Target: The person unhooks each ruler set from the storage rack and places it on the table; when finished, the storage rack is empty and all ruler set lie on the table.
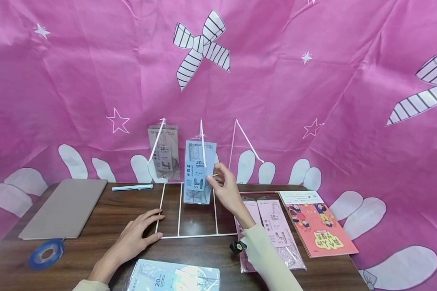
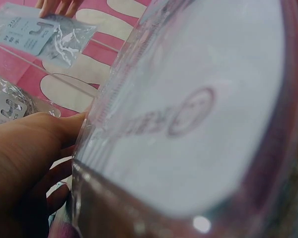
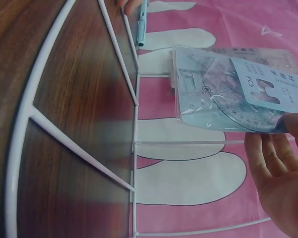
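My right hand (image 1: 227, 192) pinches the right edge of a light blue ruler set pack (image 1: 194, 173), its thumb in front and fingers behind. The pack is upright at the middle hook of a white wire rack (image 1: 198, 235), its top near the hook's wire. A grey ruler set pack (image 1: 165, 149) hangs on the left hook, while the right hook (image 1: 249, 139) carries nothing. My left hand (image 1: 132, 234) rests with spread, relaxed fingers at the left side of the rack's base. Clear plastic of a close, blurred pack (image 2: 188, 114) fills much of the left wrist view.
Another blue ruler pack (image 1: 149, 275) lies at the table's front. Pink ruler packs (image 1: 273, 220) and a red-covered book (image 1: 313, 234) lie on the right. Toward the left are a grey-brown notebook (image 1: 63, 208), a light blue pen (image 1: 132, 187) and a blue tape roll (image 1: 54, 246). A pink curtain (image 1: 262, 81) stands behind.
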Demonstrator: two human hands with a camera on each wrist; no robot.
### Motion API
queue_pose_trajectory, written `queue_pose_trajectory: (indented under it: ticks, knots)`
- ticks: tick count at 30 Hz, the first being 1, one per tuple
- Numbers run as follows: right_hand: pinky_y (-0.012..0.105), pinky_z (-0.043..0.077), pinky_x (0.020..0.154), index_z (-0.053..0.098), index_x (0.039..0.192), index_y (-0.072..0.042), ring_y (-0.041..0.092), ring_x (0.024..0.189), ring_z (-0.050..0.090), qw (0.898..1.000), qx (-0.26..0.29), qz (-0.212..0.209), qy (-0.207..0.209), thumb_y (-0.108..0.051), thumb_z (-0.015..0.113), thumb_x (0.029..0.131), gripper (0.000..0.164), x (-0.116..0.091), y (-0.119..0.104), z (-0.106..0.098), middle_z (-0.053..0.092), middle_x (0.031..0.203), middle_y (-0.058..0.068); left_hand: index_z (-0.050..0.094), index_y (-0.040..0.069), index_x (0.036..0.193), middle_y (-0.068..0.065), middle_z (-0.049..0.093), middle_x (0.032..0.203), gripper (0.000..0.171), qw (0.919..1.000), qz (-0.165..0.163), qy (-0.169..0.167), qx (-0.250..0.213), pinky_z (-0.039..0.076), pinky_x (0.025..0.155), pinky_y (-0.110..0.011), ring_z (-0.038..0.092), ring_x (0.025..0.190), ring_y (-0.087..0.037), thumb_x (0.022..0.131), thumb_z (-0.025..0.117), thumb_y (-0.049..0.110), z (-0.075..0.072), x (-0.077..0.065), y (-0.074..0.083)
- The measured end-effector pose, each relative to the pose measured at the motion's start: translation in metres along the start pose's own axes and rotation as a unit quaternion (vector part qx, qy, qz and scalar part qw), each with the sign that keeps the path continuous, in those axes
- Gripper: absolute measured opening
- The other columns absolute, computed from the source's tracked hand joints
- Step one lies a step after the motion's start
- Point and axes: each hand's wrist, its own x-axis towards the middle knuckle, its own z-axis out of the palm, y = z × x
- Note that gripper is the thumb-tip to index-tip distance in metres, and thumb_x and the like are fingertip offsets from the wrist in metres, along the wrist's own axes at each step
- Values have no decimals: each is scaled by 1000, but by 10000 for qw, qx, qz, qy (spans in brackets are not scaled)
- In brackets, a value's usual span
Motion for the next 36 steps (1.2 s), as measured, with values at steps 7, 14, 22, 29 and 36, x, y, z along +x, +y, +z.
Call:
queue_pose_trajectory:
  ticks: [7, 14, 22, 29, 36]
  knots:
    - [34, 60, 84, 59, 116, 1, 27, 90, 73, 9997, -60, -78, -205, 4, 67, 98, 20, -12, -7, -10, 71, 99, 17, 67, 14, 139, -6, 54, 153, 47, 10000, -24, -13, 2, 37, 100, -70, 51, 139, -39, 97, 75, 34, 0, 1, -1]
    - [39, 58, 89, 60, 117, 1, 32, 95, 72, 9993, -133, -27, -352, 2, 69, 98, 22, -20, -12, -18, 72, 105, 19, 67, 14, 139, -6, 55, 153, 47, 10000, -4, 15, 35, 38, 100, -68, 52, 138, -39, 97, 75, 33, 1, 1, 0]
    - [39, 59, 91, 62, 116, -4, 25, 101, 74, 9977, -205, -184, -623, 2, 68, 98, 20, -29, -17, -24, 75, 111, 12, 68, 15, 137, -5, 56, 152, 46, 9999, 26, 79, 116, 39, 98, -65, 54, 137, -36, 97, 76, 34, 2, 0, -1]
    - [39, 59, 90, 61, 115, -4, 23, 97, 74, 9968, -199, -231, -735, 3, 67, 98, 19, -30, -21, -27, 76, 107, 13, 67, 16, 138, -4, 55, 153, 46, 10000, 4, 46, 47, 39, 98, -67, 52, 138, -38, 97, 75, 34, 1, 0, -2]
    - [38, 58, 92, 61, 116, -4, 23, 99, 73, 9964, -219, -128, -809, 1, 67, 99, 18, -31, -24, -30, 76, 109, 13, 68, 16, 138, -5, 55, 152, 46, 10000, 38, 59, 46, 39, 96, -67, 53, 137, -38, 97, 76, 35, 1, 1, -3]
